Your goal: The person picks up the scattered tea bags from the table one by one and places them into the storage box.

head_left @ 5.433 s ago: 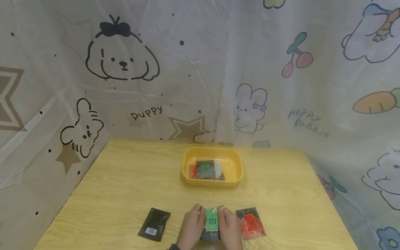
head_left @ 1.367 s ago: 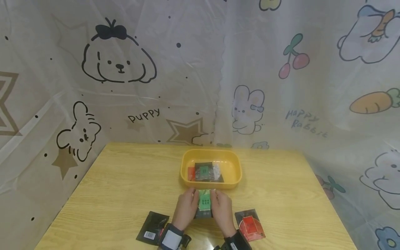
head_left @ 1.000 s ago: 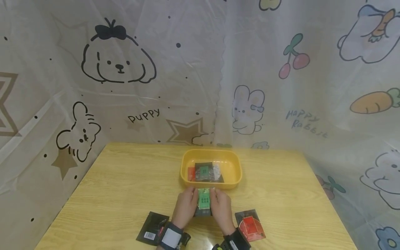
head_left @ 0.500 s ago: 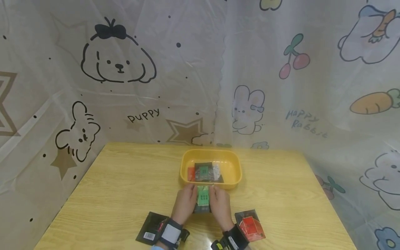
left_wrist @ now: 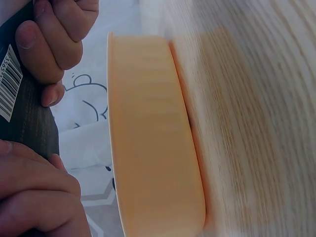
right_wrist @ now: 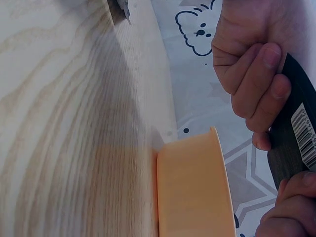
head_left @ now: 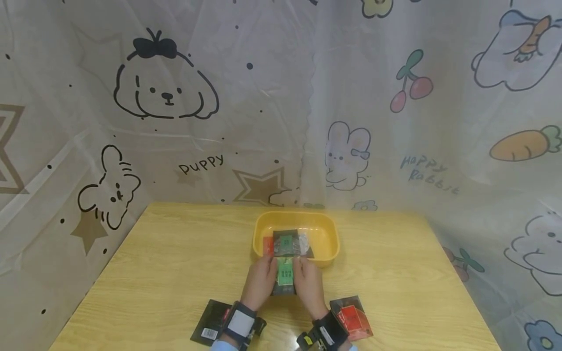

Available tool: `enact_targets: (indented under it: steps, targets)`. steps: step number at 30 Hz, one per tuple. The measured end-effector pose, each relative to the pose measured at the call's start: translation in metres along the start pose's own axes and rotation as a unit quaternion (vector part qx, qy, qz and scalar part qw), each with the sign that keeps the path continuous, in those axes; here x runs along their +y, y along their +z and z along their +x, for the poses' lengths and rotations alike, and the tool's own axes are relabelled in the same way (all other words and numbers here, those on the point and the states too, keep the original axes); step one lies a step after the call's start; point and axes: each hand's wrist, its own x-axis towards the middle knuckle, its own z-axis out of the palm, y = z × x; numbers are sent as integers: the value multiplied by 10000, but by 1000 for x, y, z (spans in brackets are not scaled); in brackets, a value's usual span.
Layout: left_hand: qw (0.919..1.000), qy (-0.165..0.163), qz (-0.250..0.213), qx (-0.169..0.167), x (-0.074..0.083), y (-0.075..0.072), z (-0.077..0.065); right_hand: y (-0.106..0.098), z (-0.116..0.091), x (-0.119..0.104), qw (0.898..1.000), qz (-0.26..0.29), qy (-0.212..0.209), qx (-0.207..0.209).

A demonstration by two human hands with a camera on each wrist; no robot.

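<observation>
In the head view a small dark packet with a green label (head_left: 285, 273) is held up just in front of the yellow tray (head_left: 327, 261). My left hand (head_left: 259, 282) grips its left edge, thumb on the front. The right hand (head_left: 309, 282) grips the opposite edge the same way. Both wrist views show curled fingers behind the packet, whose dark back (left_wrist: 34, 123) carries a barcode (right_wrist: 305, 133). The packet is above the table, near the tray's front rim. Its side edges are covered by the hands.
Inside the tray lie several packets, the top one dark with a green label (head_left: 286, 243). A black packet with a barcode sticker (head_left: 208, 321) lies left on the table, partly behind the left wrist strap. A red and black packet (head_left: 351, 317) lies right. Printed curtains (head_left: 237, 97) surround the table.
Both hands have carried the green-labelled packet forward from the table's near edge to the tray's front. In the last second this was a slight forward shift. The other packets and tray stay put.
</observation>
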Motion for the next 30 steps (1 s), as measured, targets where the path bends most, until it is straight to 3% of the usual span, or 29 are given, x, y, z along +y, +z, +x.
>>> enact_targets:
  steps: [6, 13, 19, 30]
  targets:
    - [9996, -199, -101, -157, 1, 0, 4, -1, 3, 2, 10000, -13, 35, -50]
    - [9999, -78, -28, -91, 4, 1, 7, -3, 6, 1, 9998, 41, 104, -134]
    - [9998, -165, -20, -120, 6, 0, 11, -4, 9, -1, 9997, 57, 172, -154]
    - [9999, -118, 20, -17, 11, 0, 15, -6, 14, -4, 10000, -49, 30, -26]
